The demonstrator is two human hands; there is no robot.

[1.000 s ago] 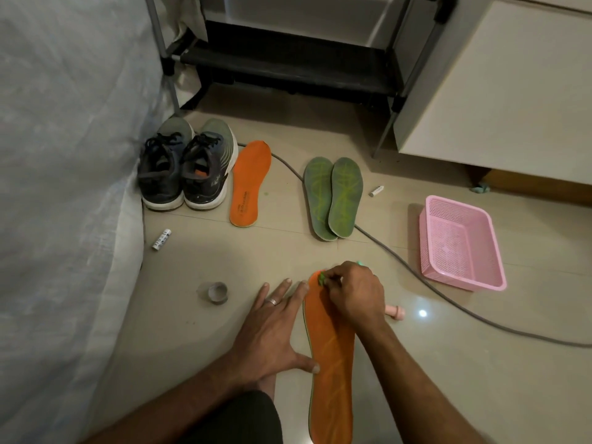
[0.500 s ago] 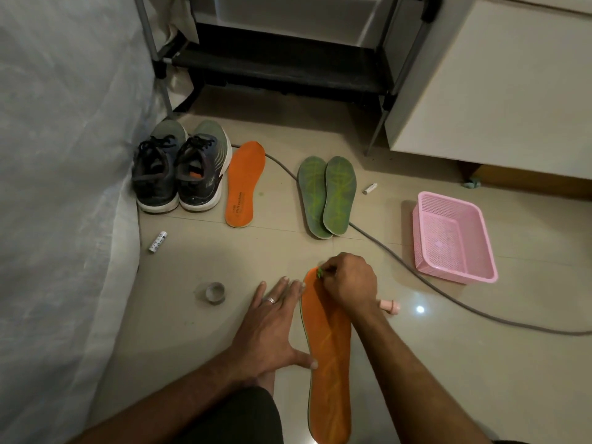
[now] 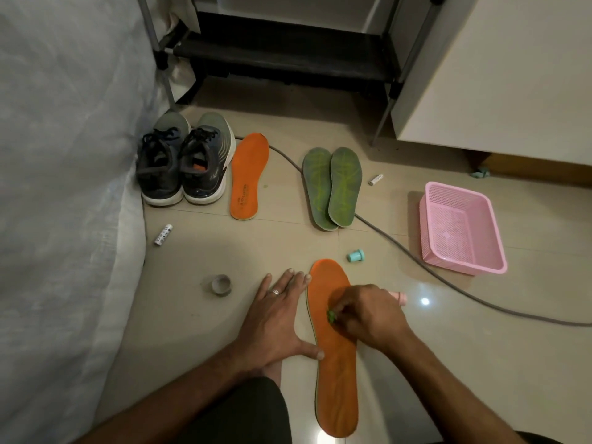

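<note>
An orange insole (image 3: 336,379) lies lengthwise on the tiled floor in front of me. My left hand (image 3: 275,322) lies flat on the floor beside it, fingers straight, thumb pressing the insole's left edge. My right hand (image 3: 368,315) rests on the insole's upper half and pinches a small green-tipped thing (image 3: 331,316) against the surface. A teal cap (image 3: 356,255) lies just past the insole's toe. A pink tube end (image 3: 400,298) pokes out behind my right hand.
A pair of dark sneakers (image 3: 182,165) stands at the back left beside a second orange insole (image 3: 248,176). Two green insoles (image 3: 333,187) overlap further right. A pink basket (image 3: 461,229), grey cable (image 3: 416,261), tape roll (image 3: 221,285) and two small white tubes (image 3: 163,234) lie around. A covered bed edges the left.
My right hand has slid from the insole's toe down toward its middle with the green-tipped thing. The teal cap is now uncovered. My left hand stays put.
</note>
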